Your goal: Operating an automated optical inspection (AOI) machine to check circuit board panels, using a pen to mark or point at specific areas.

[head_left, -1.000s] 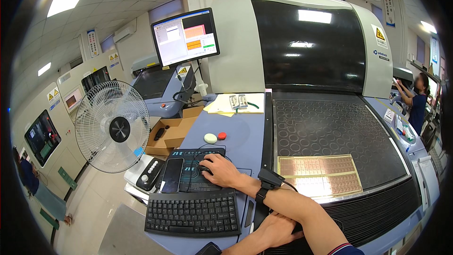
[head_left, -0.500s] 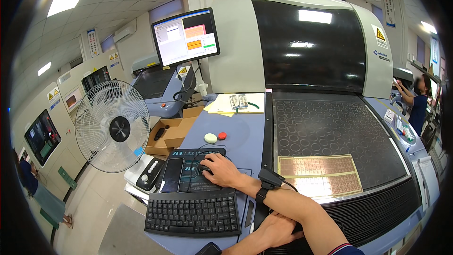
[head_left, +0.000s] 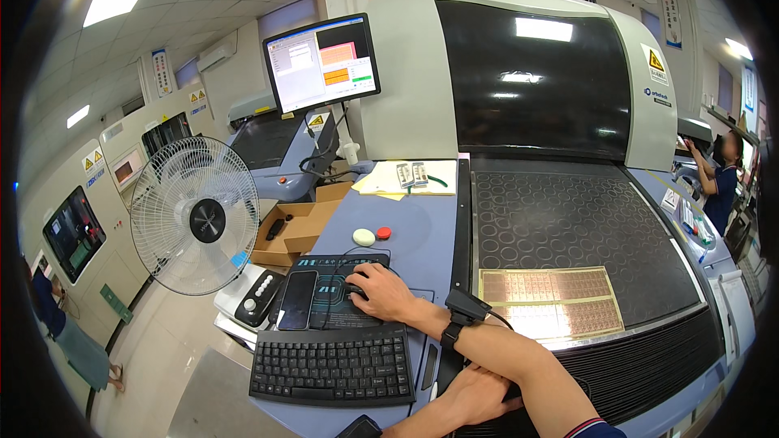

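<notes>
My right hand (head_left: 379, 292) rests over a black computer mouse (head_left: 354, 286), fingers curved around it, on a dark printed mouse pad (head_left: 324, 322). A black device (head_left: 466, 308) is strapped to my right wrist. Below that forearm lies my left hand (head_left: 479, 396), reaching in from the lower edge and tucked under the right arm; its fingers are mostly hidden. A black keyboard (head_left: 333, 367) sits in front of the mouse pad. Left of the mouse lies a dark phone (head_left: 298, 300). The monitor (head_left: 320, 65) above shows windows with orange panels.
A copper-coloured patterned panel (head_left: 552, 302) lies on the machine's dark bed (head_left: 560, 227). A white fan (head_left: 195, 215) stands at left, near an open cardboard box (head_left: 304, 231). Red (head_left: 384, 233) and pale buttons are behind the mouse pad. A co-worker (head_left: 720, 186) stands far right.
My hands stay where they were. The co-worker at far right has shifted slightly, and the whole view has moved a little.
</notes>
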Action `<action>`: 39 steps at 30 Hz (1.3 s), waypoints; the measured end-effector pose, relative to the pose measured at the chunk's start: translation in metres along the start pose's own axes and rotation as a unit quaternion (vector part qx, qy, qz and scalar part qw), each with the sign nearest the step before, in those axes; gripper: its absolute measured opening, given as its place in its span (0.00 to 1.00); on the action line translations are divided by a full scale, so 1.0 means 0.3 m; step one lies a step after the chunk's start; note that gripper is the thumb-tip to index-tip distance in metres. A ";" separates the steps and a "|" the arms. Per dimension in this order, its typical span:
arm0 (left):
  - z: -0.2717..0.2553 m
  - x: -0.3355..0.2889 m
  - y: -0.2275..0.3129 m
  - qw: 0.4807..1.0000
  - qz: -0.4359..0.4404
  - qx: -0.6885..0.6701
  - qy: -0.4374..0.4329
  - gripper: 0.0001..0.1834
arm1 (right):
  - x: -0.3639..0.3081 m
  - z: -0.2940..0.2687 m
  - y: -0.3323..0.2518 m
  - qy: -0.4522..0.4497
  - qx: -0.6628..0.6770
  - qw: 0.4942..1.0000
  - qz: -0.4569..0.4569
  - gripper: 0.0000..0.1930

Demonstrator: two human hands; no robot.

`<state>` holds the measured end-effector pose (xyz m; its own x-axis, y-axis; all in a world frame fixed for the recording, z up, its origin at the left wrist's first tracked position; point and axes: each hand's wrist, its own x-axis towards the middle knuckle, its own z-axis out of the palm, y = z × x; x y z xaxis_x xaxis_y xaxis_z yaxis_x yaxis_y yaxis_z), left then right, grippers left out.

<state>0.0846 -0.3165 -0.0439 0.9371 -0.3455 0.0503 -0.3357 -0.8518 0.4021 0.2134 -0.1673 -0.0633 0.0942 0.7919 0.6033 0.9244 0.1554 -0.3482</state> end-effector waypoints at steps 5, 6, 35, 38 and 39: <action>0.023 0.005 -0.018 1.000 0.003 0.009 0.012 0.39 | 0.003 0.011 0.017 0.003 0.014 1.000 -0.020 0.17; 0.025 0.005 -0.018 1.000 0.002 0.008 0.011 0.39 | 0.001 0.013 0.015 0.018 0.013 0.999 -0.031 0.17; 0.030 -0.001 -0.016 0.999 0.024 0.020 0.041 0.39 | -0.002 0.007 0.004 0.032 -0.027 0.999 0.020 0.16; 0.026 -0.001 -0.013 0.999 0.020 0.021 0.035 0.39 | -0.003 0.009 0.005 0.033 -0.028 0.999 0.019 0.16; 0.026 -0.001 -0.012 0.999 0.014 0.017 0.028 0.39 | -0.003 0.011 0.007 0.035 -0.027 0.999 0.018 0.16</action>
<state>0.0849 -0.3163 -0.0524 0.9306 -0.3480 0.1135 -0.3647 -0.8554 0.3678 0.2141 -0.1658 -0.0670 0.1521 0.7534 0.6398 0.9384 0.0931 -0.3328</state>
